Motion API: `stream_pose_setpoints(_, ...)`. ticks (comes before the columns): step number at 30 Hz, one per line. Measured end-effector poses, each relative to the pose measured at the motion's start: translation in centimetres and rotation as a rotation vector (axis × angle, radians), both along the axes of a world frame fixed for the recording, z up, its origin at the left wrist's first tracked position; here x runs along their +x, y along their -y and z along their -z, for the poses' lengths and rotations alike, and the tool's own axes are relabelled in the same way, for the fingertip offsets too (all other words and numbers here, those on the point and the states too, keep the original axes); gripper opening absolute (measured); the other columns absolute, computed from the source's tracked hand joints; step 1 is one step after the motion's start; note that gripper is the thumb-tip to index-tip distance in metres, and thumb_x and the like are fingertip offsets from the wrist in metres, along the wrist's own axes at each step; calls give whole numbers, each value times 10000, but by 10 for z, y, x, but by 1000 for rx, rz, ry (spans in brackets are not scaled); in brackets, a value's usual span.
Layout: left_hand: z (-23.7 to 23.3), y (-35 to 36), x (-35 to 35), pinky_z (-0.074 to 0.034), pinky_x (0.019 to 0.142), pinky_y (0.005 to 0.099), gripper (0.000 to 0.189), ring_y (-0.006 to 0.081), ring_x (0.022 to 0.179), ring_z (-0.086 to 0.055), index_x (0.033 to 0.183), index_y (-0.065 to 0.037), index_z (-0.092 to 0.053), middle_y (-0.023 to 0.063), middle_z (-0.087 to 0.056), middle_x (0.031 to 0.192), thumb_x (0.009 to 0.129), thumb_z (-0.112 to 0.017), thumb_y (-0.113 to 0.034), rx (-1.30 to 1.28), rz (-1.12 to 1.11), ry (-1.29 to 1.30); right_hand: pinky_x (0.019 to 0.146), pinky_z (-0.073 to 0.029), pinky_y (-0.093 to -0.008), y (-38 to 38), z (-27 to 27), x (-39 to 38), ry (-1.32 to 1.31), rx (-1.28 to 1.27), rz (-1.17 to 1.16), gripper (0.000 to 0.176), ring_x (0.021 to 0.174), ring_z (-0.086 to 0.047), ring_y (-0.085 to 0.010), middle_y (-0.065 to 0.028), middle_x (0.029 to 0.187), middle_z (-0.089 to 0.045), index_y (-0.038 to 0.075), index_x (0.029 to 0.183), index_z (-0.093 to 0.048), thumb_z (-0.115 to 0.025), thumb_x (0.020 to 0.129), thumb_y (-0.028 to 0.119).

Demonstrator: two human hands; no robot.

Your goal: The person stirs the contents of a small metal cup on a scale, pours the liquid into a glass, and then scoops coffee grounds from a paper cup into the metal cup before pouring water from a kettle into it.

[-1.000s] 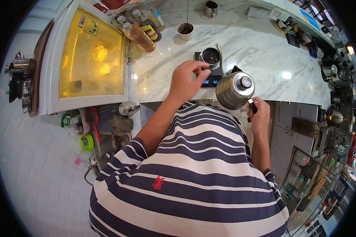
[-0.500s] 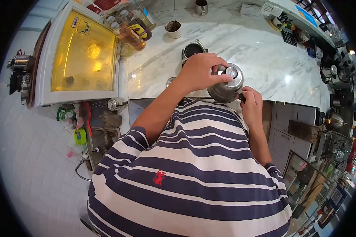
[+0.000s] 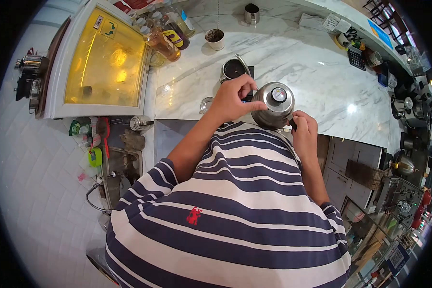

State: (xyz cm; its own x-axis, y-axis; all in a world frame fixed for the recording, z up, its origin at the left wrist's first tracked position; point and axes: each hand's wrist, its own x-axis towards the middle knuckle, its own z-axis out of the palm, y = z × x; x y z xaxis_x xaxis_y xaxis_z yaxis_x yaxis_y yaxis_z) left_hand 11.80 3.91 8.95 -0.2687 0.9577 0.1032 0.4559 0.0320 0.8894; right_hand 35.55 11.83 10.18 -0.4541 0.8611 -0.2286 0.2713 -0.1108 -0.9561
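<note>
Over the counter [image 3: 321, 67], left hand [image 3: 233, 102] clasps a shiny round steel kettle [image 3: 272, 109]; right hand [image 3: 305, 132] grips its handle.

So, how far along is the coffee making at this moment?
Done: the filter cup on the counter looks dark inside, so it is probably loaded already. In hand: the right hand grips the kettle by its handle, and the left hand touches its side. Left: the kettle is upright with its lid on, so pouring seems not yet begun.
</note>
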Motion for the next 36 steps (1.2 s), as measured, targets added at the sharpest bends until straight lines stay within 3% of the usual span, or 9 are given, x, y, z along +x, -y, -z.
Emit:
stream_pose_setpoints(1,7,7,2,-393,584,285,621,100,634,-458,1098,-41,-684,-11,-507,690,685,-970,-406,-34,-51,4,589,-350,-329,0,0,1,-11,6,2,309,635,-435,-126,-42,647,-503,-89,815,-622,-485,916,169)
stream_pose_setpoints(2,15,12,4,-457,650,294,803,118,707,-514,1203,-34,-613,14,-579,778,651,-977,-489,-117,-69,59,587,-350,-331,1,-2,1,-1,-3,-5,307,630,-433,-126,-43,641,-498,-88,818,-624,-485,916,167)
stream_pose_setpoints(5,27,15,15,-529,799,335,956,179,871,-598,1332,-49,-556,88,-650,1001,626,-973,-542,-17,-112,142,568,-336,-311,0,-4,3,24,6,-42,292,616,-423,-103,-27,651,-511,-66,834,-638,-477,928,159)
stream_pose_setpoints(8,23,15,16,-518,948,388,1013,230,1078,-591,1438,-70,-500,134,-600,1274,643,-982,-473,-146,-103,97,544,-310,-270,3,0,2,46,60,-86,280,610,-412,-61,8,690,-555,-33,857,-656,-463,952,147)
stream_pose_setpoints(11,17,16,15,-525,985,411,1074,266,1135,-610,1469,-52,-486,164,-586,1338,631,-975,-513,-205,-155,27,547,-308,-284,9,-6,0,86,74,-83,281,618,-416,-71,2,681,-541,-53,855,-647,-466,950,140)
stream_pose_setpoints(19,21,26,14,-502,1048,437,1129,322,1255,-592,1457,-21,-493,185,-561,1403,602,-960,-593,-248,-94,48,542,-374,-360,27,-18,-11,123,188,-51,311,574,-473,-134,-96,592,-532,-98,910,-676,-491,927,151)
stream_pose_setpoints(26,27,31,3,-478,1081,448,1136,348,1288,-575,1438,15,-517,216,-565,1399,597,-955,-613,-267,-97,11,525,-358,-361,41,-9,-19,148,225,-14,291,559,-456,-122,-81,576,-492,-101,896,-664,-493,928,132)
stream_pose_setpoints(29,36,33,-4,-475,1085,449,1154,359,1310,-564,1445,24,-518,232,-557,1414,593,-953,-622,-327,-82,108,529,-353,-353,49,-15,-24,161,199,16,275,565,-451,-117,-75,575,-471,-100,889,-658,-499,927,122)
stream_pose_setpoints(36,23,32,-27,-464,1101,449,1094,372,1338,-543,1467,6,-513,243,-545,1437,651,-940,-584,-372,70,79,549,-351,-329,65,-25,-32,185,148,97,264,603,-452,-101,-60,617,-496,-112,896,-652,-501,928,103)
